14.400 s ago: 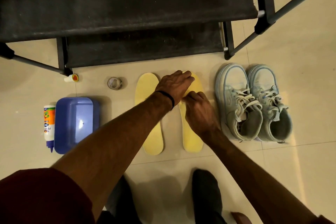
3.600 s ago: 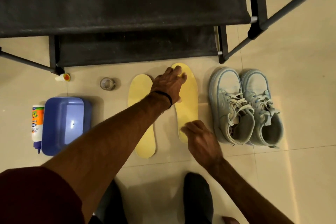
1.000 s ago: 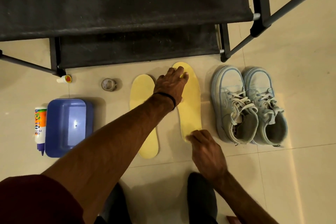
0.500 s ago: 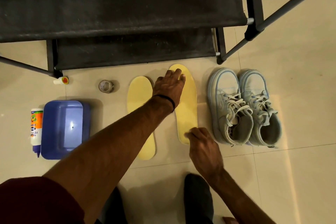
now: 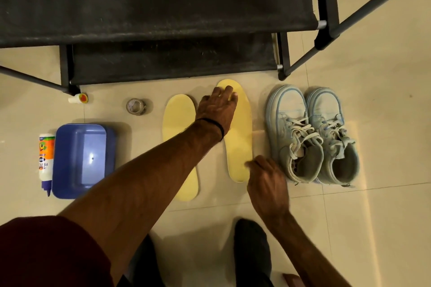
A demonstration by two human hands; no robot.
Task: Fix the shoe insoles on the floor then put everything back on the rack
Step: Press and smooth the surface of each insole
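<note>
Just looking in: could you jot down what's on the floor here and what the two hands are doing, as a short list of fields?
Place: tiled floor before a black shoe rack
Insoles: two yellow ones, left insole lying free, right insole being handled
Left hand: fingers flat on the right insole's toe end
Right hand: at that insole's heel end, fingers curled; grip unclear
Shoes: pale blue pair, right of the insoles
Supplies: glue bottle, blue tub, tape roll, small tube

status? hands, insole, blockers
Left hand flat on right insole toe. Right hand at its heel, grip unclear. Shoes close alongside; nothing blocking.
</note>
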